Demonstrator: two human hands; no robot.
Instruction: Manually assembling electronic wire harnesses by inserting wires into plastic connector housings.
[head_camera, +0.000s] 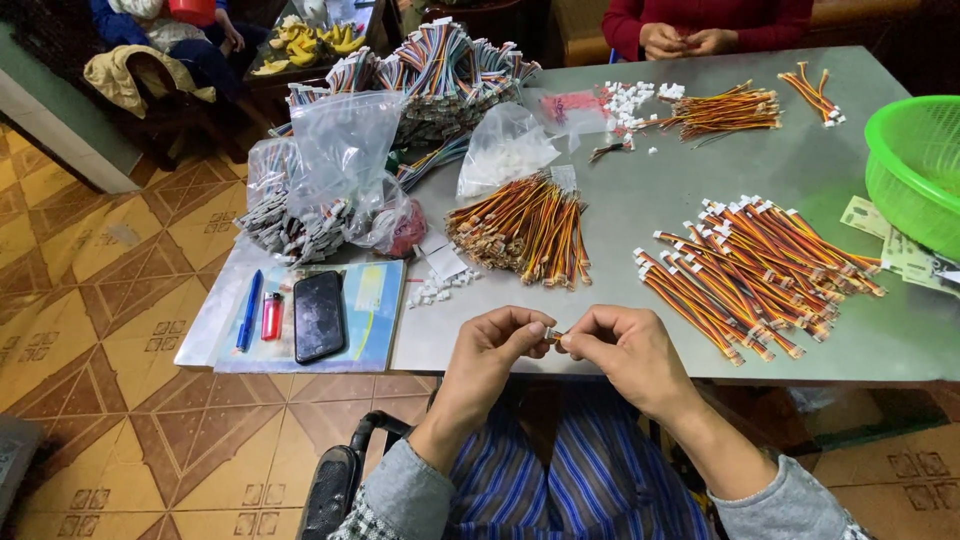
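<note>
connector piece (551, 336), small and pale, sits pinched between the fingertips of both hands at about 6 o'clock in the view, just above the near edge of the grey tabletop (650, 190); it is too small to tell more of its shape. going left to right: at 9 o'clock a blue pen (248, 310), a red lighter (272, 316) and a black phone (319, 315) lie side by side on a blue-edged sheet (375, 300) at the tabletop's left end. above them, toward 10 o'clock, clear plastic bags (340, 150) hold small parts, and behind those at 11 o'clock is a heap of rainbow-coloured ribbon cables (450, 60). just right of the phone a scatter of small white housings (440, 288) lies beside a bundle of red, yellow and black wires (525, 230) near the centre. the left hand (490, 350) has thumb and forefinger closed together on the connector piece from the left; the right hand (625, 350) has its fingertips closed on the same piece from the right, the two hands almost touching. at 3 o'clock a larger spread of finished wire leads (755, 265) with white ends fans across the tabletop. at 1 o'clock another small bunch of leads (720, 110) lies before a second person's hands (685, 40) in red sleeves. a green plastic basket (915, 165) stands at the far right edge, at 2 o'clock.
</note>
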